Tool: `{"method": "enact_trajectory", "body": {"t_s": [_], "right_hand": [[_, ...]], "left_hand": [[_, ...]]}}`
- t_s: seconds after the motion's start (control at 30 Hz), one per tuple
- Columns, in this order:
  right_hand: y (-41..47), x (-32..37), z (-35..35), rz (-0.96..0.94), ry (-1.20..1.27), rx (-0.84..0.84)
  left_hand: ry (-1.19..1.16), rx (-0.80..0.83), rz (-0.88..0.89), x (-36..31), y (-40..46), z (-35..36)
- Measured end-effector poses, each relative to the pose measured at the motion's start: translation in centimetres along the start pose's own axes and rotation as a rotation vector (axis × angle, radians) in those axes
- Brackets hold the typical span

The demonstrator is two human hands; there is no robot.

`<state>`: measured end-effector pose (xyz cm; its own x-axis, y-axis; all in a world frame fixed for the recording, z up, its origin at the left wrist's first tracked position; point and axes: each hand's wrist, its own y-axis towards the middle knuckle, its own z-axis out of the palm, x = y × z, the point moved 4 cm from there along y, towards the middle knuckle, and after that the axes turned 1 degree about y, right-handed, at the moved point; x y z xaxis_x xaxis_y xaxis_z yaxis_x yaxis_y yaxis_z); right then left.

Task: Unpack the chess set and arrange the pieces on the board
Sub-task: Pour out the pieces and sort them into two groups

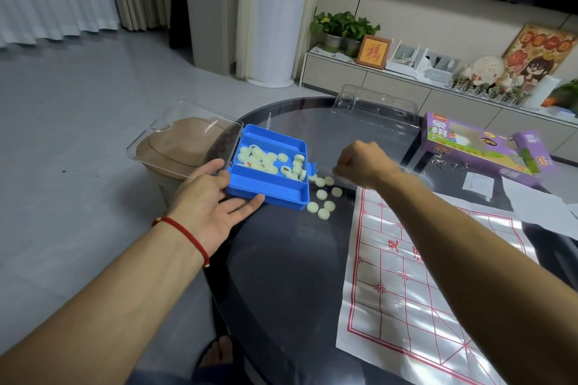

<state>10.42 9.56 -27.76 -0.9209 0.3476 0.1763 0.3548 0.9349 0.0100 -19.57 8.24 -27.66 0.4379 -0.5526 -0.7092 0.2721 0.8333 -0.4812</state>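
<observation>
Soft indoor light, glare on glass table, wide-angle distortion.

Glossy blue plastic tray with clear plastic lid, dark reflective glass table, and shiny creased plastic board sheet at four o'clock.
</observation>
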Motion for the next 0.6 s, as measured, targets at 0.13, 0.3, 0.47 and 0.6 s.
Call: {"method": "enact_trajectory", "body": {"t_s": [0.13,0.3,0.47,0.6], "right_hand": [[-0.8,3.4,-2.3,-0.208,0.04,-0.209],[-3.0,9.0,-4.0,-0.422,0.006,0.111],[-3.4,10.4,-2.9,-0.405,-0.142,0.153],[-3.7,11.1,-2.8,-0.43,-0.118,0.139]], "left_hand": [[0.018,-0.001,-0.001,0.1,0.2,0.0],[0.022,0.003,-0.001,0.3,0.4,0.1],[0.032,-0.001,0.009,0.3,0.7,-0.2],[0.041,-0.003,0.011,0.1,0.8,-0.6]]}}
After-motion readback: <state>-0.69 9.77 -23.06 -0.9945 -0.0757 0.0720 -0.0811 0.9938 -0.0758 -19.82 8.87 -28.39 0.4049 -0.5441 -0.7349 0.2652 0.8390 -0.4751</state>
